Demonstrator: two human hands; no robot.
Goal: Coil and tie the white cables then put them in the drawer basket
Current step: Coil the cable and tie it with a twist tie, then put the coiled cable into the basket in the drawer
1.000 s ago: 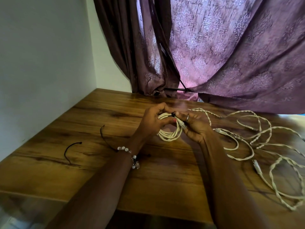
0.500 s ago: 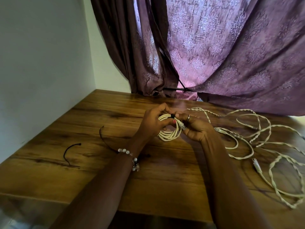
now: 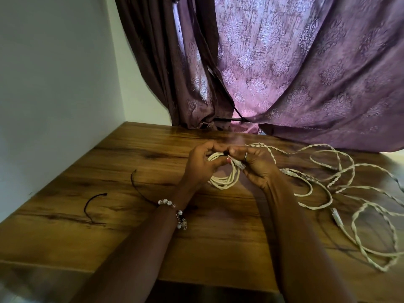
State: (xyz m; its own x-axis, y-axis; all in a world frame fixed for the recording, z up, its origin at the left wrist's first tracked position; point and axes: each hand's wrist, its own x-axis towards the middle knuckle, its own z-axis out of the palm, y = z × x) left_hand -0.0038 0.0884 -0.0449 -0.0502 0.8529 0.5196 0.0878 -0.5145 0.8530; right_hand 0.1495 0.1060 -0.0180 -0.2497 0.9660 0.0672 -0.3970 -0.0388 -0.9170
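Your left hand (image 3: 202, 164) and right hand (image 3: 254, 166) both pinch coiled white cable (image 3: 223, 179) between them, above table (image 3: 131, 237); loose cables (image 3: 328, 184) lie right.

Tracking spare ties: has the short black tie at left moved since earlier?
No. The tie still ends on the same dark grain streak in the table.

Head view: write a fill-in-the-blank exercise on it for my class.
1. Both hands hold a coiled ___ cable.
2. The left hand wears a beaded ___ at the wrist.
3. Two loose black ties lie on the wooden ___.
4. Uncoiled cables lie beside the ___ hand.

Missing words: white; bracelet; table; right
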